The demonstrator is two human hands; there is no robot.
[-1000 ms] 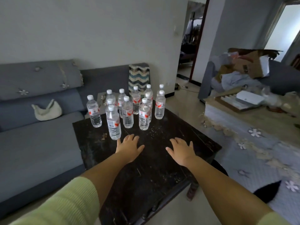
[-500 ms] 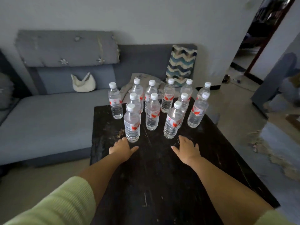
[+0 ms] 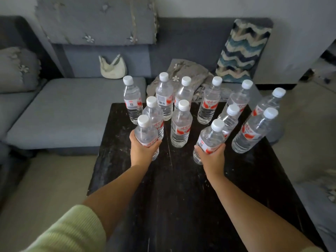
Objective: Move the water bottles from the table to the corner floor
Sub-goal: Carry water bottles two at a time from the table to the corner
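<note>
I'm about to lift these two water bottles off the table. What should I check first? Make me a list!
1. Left hand wrapped round the front left bottle: ok.
2. Right hand wrapped round the front right bottle: ok.
3. White caps on both held bottles: on; how tight, cannot tell.
4. Room to lift without knocking neighbours: not ok on the left, where the bottle behind stands very close; lift straight up.
5. Other bottles standing upright on the black table: ok.
6. Clear way to the corner floor: cannot tell, it is out of view.
</note>
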